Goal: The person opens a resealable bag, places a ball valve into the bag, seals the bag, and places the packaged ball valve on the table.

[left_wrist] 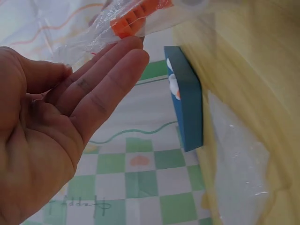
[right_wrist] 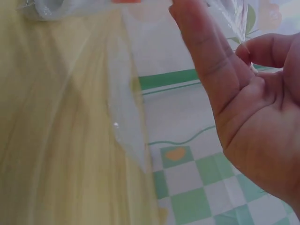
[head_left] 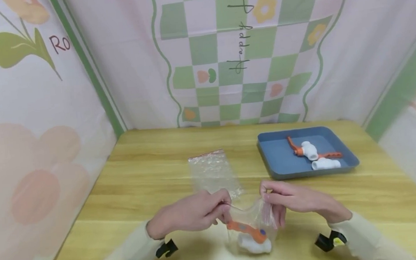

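Pinched the clear bag (head_left: 246, 215) at its mouth, with left hand (head_left: 194, 211) fingers at ten o'clock, right hand (head_left: 301, 199) fingers at one. Held the white-and-orange valve (head_left: 254, 245) inside, roughly equally near both: five o'clock from left, seven from right, with handle (head_left: 236, 226) slanting ten to four. Had two more valves (head_left: 309, 151) in the blue tray (head_left: 278, 159), towards two.

Both wrist views crop the clear bag (right_wrist: 80, 8) at the top edge.

Table (head_left: 134, 175) beyond the left hand (head_left: 196, 212) is free; tray (head_left: 278, 154) blocks far right.
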